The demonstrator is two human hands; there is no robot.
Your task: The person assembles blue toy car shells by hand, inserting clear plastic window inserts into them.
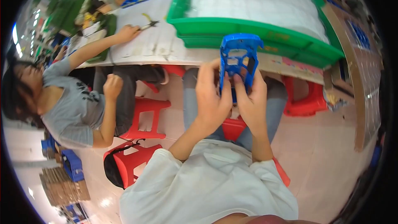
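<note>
Both hands grasp one blue plastic housing [239, 60], held upright above the lap, just in front of the worktop [153, 45] edge. Left hand [212, 95] wraps fingers on the housing's left edge; right hand [251, 99] grips its lower right side, thumb on the face. Housing has open cut-outs. Far left, a co-worker in a grey shirt sits on a red stool [143, 118], one hand [126, 33] on the worktop holding pliers [148, 24], the other fist clenched by the knee. Second red stool [132, 161] below. Green crates [248, 31] stacked on the worktop behind the housing. Red stool [306, 99] at right.
</note>
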